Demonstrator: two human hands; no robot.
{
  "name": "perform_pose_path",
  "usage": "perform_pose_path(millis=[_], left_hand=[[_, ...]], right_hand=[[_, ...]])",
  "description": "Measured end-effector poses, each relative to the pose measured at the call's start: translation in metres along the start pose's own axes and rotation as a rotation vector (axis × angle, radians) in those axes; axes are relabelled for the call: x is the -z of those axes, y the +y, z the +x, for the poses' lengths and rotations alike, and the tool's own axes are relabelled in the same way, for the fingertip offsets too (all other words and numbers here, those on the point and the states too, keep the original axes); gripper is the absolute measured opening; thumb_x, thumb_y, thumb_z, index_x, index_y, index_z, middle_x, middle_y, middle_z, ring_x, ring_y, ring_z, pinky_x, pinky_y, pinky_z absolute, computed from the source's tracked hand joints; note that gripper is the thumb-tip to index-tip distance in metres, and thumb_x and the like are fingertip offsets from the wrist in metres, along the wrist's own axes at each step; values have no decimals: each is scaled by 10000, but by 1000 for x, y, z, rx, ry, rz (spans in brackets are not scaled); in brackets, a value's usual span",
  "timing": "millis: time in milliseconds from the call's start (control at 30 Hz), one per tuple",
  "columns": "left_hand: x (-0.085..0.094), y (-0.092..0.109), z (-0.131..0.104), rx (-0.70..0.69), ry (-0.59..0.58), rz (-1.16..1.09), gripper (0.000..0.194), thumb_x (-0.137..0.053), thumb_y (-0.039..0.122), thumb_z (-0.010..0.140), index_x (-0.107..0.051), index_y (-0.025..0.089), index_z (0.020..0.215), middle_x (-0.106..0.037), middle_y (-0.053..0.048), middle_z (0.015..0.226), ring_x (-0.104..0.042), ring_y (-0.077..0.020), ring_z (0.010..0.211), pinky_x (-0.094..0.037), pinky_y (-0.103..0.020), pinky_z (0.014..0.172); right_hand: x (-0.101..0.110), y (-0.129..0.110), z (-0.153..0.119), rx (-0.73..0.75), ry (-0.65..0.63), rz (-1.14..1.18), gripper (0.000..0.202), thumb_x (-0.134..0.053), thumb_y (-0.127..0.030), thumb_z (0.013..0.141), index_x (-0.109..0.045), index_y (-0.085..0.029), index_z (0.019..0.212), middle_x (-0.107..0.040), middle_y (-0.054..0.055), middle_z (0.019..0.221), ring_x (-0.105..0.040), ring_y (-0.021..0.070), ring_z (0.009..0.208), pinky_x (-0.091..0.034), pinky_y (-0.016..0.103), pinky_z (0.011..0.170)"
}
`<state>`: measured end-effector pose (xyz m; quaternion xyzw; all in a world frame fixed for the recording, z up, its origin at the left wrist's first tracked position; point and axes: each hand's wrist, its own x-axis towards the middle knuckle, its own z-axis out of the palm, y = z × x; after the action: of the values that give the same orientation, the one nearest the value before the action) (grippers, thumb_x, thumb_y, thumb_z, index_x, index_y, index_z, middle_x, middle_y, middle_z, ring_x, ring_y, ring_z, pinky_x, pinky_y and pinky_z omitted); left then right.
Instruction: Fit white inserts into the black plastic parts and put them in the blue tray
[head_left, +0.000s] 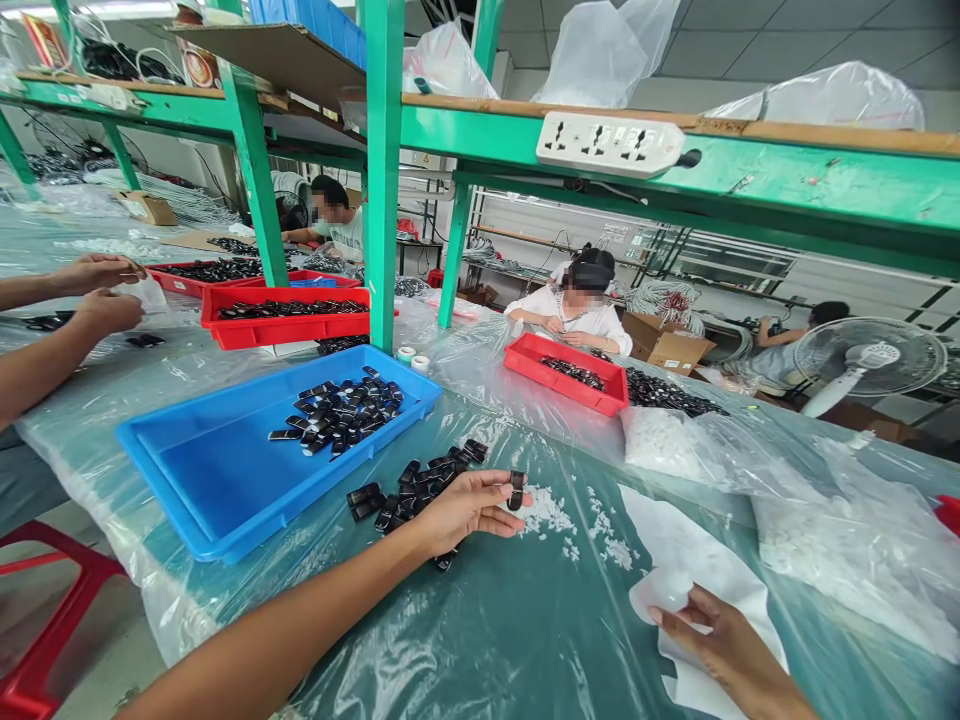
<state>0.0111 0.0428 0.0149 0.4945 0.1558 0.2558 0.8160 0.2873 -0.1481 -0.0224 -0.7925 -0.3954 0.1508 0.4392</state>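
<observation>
My left hand (472, 505) pinches a small black plastic piece (516, 490) upright between thumb and fingers, above the table's middle. Under and behind that hand lies a loose pile of similar black pieces (412, 490). Small white bits (551, 510) are scattered just to its right. At the lower right, my right hand (712, 640) has thumb and fingers closed on a whitish, translucent rounded item (664, 592), whose kind I cannot make out. Beneath it a crumpled white sheet (720, 565) lies on the table.
A blue tray (217, 510) with black pieces stands left; red trays (292, 325) are behind it, another red tray (562, 375) ahead. Bags of white bits (675, 440) lie right. A green post (385, 180) rises from the table. A co-worker's hands (109, 300) are at left.
</observation>
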Motion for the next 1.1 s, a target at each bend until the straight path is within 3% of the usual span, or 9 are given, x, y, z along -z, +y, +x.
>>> perform_pose_path(millis=[100,300,467,700,767,933,1100], left_hand=[[-1,-3,0,-2,30,32,436,-706,316,750,-577,130,1123,-649,-113,972,-670,-162,700,-545,-280,668],[-11,-10,-4,78,34,220,408,-759,362,662,-673,96,959,-640,-52,713,-631,-138,588,-521,-262,616],[-17,-15,-6,139,-15,151,408,-719,421,691,-664,110,949,-674,-101,861,-645,-143,614,-522,-278,638],[-15,-18,-4,144,-4,-16,413,-632,437,781,-626,70,970,-671,-200,965,-679,-226,771,-528,-356,741],[-14,-17,-4,139,-24,-17,418,-617,442,793,-630,66,976,-662,-211,997,-679,-231,782,-528,-362,748],[-12,-21,-4,124,-58,121,466,-685,436,731,-624,109,1056,-657,-175,1036,-677,-219,787,-525,-343,745],[-14,-34,-4,21,-58,335,476,-725,421,679,-627,100,1018,-687,-116,857,-654,-182,682,-482,-254,606]], right_hand=[[-5,-9,-3,-67,-143,-42,445,-591,-634,627,-658,-243,829,-646,28,700,-596,291,758,-387,416,706],[-26,-41,-12,-59,-116,255,429,-661,-546,607,-627,-227,892,-689,36,925,-606,273,927,-413,388,863],[-45,-55,-24,-108,-99,530,410,-698,-485,624,-624,-220,929,-690,53,964,-604,258,954,-484,382,812],[-55,-46,-23,-153,-90,891,402,-649,-498,716,-617,-242,1024,-676,38,981,-597,229,954,-508,323,743],[-57,-48,-24,-181,-77,1002,378,-580,-519,771,-608,-266,1049,-653,20,948,-592,193,875,-511,292,673],[-58,-63,-29,-166,-196,1192,361,-397,-517,857,-576,-290,1073,-517,-12,751,-460,133,578,-445,278,524],[-59,-67,-34,-208,-245,1300,261,-412,-453,838,-576,-249,829,-464,-3,736,-419,127,580,-420,283,539]])
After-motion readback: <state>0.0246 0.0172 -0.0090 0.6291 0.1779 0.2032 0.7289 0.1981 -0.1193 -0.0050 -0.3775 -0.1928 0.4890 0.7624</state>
